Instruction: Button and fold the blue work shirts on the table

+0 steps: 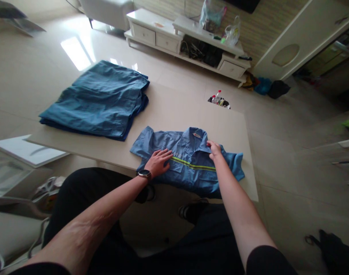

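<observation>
Two garments lie on the table [174,110]: a blue shirt [191,177] at the near edge, right of center, and a folded blue stack [92,101] at left. Your left hand [160,163] presses flat on the shirt, fingers spread wide beside the reflective stripe [193,165]. Your right hand [215,149] rests near the collar [196,133], fingers narrow; you cannot tell whether they grip.

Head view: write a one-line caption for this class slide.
Left hand and right hand rest on a blue work shirt on a table, beside a blue clothing pile.
</observation>
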A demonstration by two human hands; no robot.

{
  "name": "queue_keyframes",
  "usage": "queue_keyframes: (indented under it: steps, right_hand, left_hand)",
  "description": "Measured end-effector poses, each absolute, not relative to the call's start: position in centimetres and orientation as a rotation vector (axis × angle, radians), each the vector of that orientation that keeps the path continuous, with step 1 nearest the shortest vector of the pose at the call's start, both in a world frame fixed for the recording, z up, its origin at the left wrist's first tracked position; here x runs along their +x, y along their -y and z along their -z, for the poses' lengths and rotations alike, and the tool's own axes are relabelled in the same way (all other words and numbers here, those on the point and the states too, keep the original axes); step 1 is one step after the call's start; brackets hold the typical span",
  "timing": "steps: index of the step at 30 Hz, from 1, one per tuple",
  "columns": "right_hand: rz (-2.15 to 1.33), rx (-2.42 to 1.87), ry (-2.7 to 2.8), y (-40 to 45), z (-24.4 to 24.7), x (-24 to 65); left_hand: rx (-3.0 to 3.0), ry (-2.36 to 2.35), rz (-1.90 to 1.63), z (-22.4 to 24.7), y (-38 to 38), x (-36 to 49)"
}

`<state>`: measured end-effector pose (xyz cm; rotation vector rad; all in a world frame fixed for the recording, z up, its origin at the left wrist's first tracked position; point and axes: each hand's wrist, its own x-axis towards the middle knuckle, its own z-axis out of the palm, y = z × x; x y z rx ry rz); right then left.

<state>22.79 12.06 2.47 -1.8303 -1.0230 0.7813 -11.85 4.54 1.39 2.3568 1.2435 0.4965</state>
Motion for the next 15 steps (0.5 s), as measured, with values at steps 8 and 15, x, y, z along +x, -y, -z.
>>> queue_keyframes:
  steps: [8, 15]
  right_hand:
    - [-0.220, -2.095, 1.529, -9.5, -1.9, 22.1]
    - [-0.307, -2.158, 1.794, -7.9, 1.3, 19.2]
  left_hand:
    - [2.371, -1.230, -0.507, -1.0, -4.7, -11.9]
    - [2.390, -1.231, -0.459, -1.1, -4.9, -12.0]
